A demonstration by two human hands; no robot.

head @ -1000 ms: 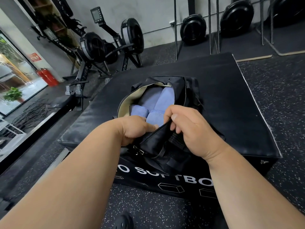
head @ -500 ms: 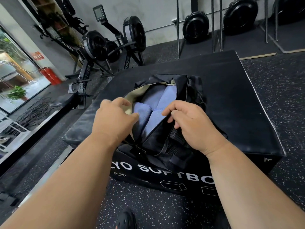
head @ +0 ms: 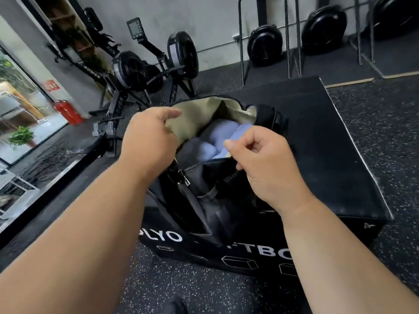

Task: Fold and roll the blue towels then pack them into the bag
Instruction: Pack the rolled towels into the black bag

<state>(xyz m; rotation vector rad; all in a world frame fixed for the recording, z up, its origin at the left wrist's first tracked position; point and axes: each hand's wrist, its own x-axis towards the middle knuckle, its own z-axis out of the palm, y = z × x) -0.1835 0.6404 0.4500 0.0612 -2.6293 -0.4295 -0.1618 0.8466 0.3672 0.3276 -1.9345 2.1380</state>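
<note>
Left hand (head: 149,141) risen, gripping bag (head: 204,200) lining, right hand (head: 260,164) pinching zipper edge, black foam box (head: 328,143).

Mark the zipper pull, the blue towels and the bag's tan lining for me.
zipper pull (head: 184,180): head view, on the metal tab.
blue towels (head: 221,134): head view, on the upper roll inside the bag.
tan lining (head: 199,116): head view, on the raised left flap.

Rolled blue towels (head: 223,138) lie packed side by side inside the black bag (head: 204,196), its tan-lined mouth unzipped and gaping wide.
</note>
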